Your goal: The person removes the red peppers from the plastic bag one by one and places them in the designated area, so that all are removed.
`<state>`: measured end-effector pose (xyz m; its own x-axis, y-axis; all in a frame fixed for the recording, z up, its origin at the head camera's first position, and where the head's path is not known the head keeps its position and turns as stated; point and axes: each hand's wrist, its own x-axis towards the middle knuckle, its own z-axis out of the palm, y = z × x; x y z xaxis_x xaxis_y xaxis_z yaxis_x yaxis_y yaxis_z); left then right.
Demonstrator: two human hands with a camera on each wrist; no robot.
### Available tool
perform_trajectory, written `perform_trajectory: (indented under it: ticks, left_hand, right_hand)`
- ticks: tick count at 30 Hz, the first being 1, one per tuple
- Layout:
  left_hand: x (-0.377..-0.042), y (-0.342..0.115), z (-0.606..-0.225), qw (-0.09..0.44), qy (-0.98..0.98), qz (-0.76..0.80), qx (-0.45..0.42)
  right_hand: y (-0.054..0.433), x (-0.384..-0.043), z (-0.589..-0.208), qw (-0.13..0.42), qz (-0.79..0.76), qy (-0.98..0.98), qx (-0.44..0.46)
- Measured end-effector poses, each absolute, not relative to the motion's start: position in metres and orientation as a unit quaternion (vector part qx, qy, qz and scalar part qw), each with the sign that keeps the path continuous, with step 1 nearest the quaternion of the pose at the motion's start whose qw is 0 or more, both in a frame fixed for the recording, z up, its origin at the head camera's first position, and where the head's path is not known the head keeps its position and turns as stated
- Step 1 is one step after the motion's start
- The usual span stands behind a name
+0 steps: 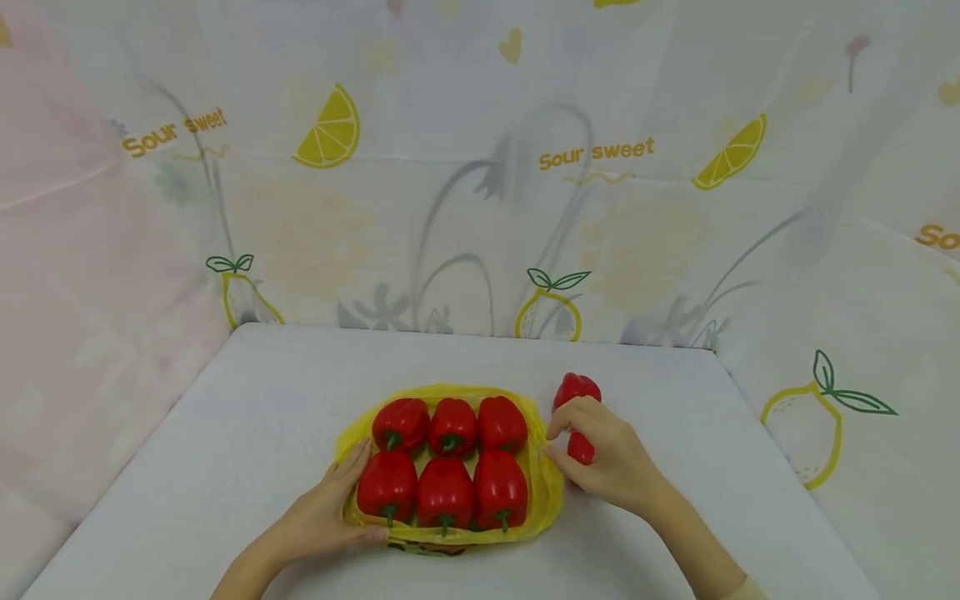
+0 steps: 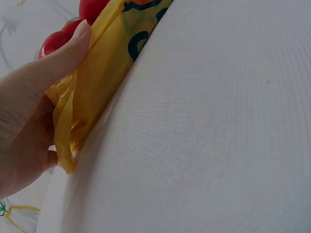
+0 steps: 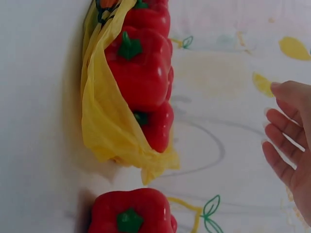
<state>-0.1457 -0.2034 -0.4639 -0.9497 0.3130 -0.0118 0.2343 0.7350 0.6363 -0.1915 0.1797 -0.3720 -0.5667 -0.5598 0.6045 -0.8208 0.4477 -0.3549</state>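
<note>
In the head view, a yellow plastic bag (image 1: 551, 500) with folded-down edges stands on the white table, holding several red bell peppers (image 1: 501, 485) in two rows, green stems toward me. My left hand (image 1: 326, 510) holds the bag's left end. The left wrist view shows its thumb (image 2: 68, 56) along the front edge and its other fingers round the end. Off the bag's right end hovers my right hand (image 1: 611, 457), nothing in it and fingers loosely bent. Beneath and behind it lie two loose red peppers, a far one (image 1: 575, 387) and a partly hidden near one (image 1: 581, 447).
The white table (image 1: 247, 442) spreads around the bag. A pale cloth (image 1: 465, 208) printed with lemons and the words "Sour sweet" hangs behind the table and along its sides. Dark lettering (image 2: 138, 44) marks the bag's front side.
</note>
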Motion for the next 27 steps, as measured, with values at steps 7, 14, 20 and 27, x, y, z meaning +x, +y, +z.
perform_trajectory:
  ticks: [7,14,20,27]
  left_hand:
    - [-0.145,-0.203,-0.460,0.057,0.931,0.329,0.150]
    - [-0.145,-0.202,-0.461,0.055,0.929,0.331,0.154]
    - [-0.146,-0.202,-0.462,0.060,0.929,0.334,0.150]
    - [-0.144,-0.203,-0.462,0.063,0.930,0.331,0.149]
  right_hand:
    - [0.160,-0.184,-0.375,0.173,0.319,-0.816,0.450]
    - [0.144,-0.180,-0.381,0.116,0.319,-0.824,0.453]
    - [0.136,-0.182,-0.388,0.061,0.279,-0.863,0.417]
    - [0.130,-0.186,-0.405,-0.001,0.223,-0.908,0.355]
